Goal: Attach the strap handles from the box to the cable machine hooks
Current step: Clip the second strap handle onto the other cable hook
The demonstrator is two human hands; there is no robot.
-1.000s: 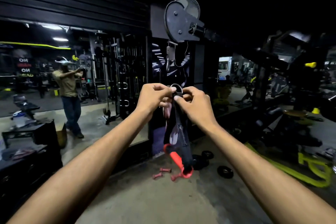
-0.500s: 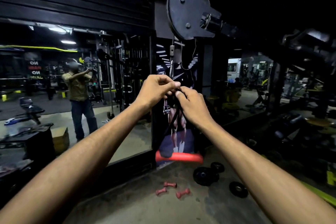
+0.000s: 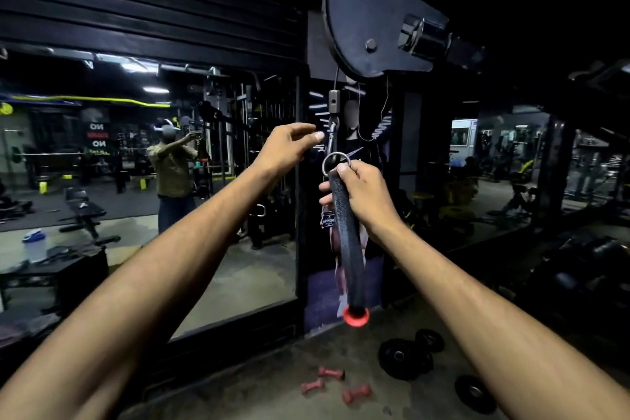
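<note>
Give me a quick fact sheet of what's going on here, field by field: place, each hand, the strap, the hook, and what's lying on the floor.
place: dim gym, mirror wall to the left
left hand: open, fingers spread, beside the hook, not clearly touching it
right hand: gripping the strap handle near its top
strap handle: black webbing hanging down, red grip at the bottom
metal ring: at the strap's top, at the hook's lower end; whether clipped in, cannot tell
hook: hangs on a cable below the pulley
floor: pink dumbbells, black weight plates

Gym, cable pulley [image 3: 364,10], weight plates [image 3: 405,359], dumbbells [image 3: 330,373]
</note>
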